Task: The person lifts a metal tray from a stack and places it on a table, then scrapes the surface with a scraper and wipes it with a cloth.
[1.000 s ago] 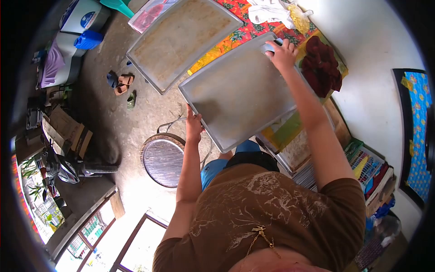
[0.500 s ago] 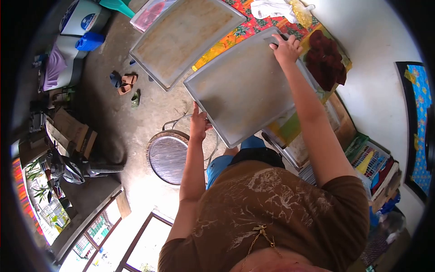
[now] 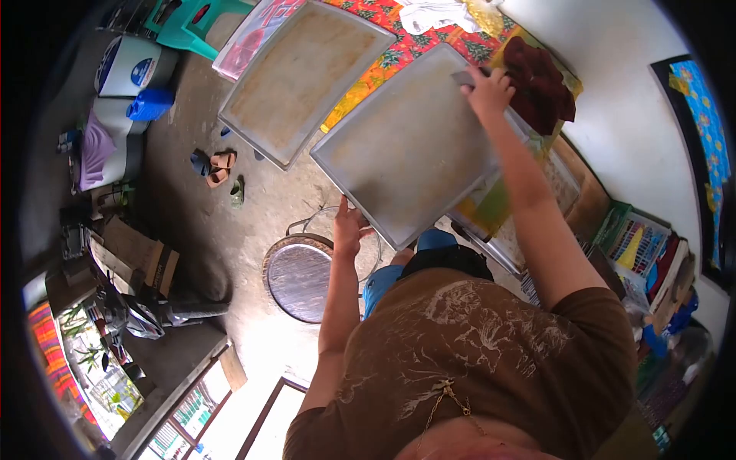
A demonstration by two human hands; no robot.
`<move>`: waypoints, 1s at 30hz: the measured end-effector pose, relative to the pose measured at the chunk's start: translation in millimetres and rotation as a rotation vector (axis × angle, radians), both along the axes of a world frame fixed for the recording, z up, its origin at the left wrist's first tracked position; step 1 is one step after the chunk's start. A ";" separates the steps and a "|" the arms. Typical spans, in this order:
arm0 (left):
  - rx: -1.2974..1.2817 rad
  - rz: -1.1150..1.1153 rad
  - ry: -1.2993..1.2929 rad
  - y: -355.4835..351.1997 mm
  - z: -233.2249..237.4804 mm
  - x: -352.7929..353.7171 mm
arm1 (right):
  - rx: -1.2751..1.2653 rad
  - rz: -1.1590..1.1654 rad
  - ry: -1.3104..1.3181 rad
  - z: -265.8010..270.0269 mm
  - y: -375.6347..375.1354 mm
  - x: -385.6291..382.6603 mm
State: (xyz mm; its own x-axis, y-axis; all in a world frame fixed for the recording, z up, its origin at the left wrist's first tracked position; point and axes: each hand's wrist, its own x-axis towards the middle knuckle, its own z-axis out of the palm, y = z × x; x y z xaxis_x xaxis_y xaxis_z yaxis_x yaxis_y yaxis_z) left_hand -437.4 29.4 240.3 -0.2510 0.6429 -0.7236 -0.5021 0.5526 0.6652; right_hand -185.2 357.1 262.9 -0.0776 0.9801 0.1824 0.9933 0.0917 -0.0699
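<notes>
A large grey metal baking tray (image 3: 399,146) is tilted in front of me, its surface faintly stained. My left hand (image 3: 351,230) grips its near left edge, with some fingers hidden below the rim. At the far right corner, my right hand (image 3: 489,93) is closed on a flat grey scraper (image 3: 462,78), whose blade lies at the tray's surface. Most of the scraper's handle is covered by my fingers. A second baking tray (image 3: 303,84), browner with stains, rests on the patterned tablecloth (image 3: 452,47) to the left.
Beside my right hand lies a dark red cloth (image 3: 540,84). A round wooden stool (image 3: 300,277) stands on the floor below my left hand. Sandals (image 3: 221,169), a blue jug (image 3: 149,104) and a teal chair (image 3: 188,27) are off to the left. A crate (image 3: 632,241) sits at right.
My right hand has shifted slightly down and inward along the tray's far right side with the scraper. My left hand still holds the edge. The whole view has turned a little.
</notes>
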 end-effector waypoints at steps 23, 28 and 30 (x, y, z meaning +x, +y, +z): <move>-0.020 -0.085 0.101 3.8 8.8 -6.1 | -0.045 0.032 0.088 12.9 -53.1 8.7; 0.020 -0.043 0.077 3.7 7.2 -2.2 | -0.003 -0.003 0.114 -0.4 -48.8 13.9; 0.019 -0.047 0.074 2.9 7.9 0.2 | -0.156 0.042 0.229 -1.7 -95.0 -29.0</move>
State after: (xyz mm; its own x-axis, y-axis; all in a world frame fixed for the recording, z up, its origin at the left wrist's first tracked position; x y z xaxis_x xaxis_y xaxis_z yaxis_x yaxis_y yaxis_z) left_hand -437.1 32.3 248.1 -0.2722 0.6686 -0.6921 -0.4251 0.5617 0.7098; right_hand -214.2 262.1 261.2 -0.0926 0.9946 0.0468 0.9456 0.1026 -0.3088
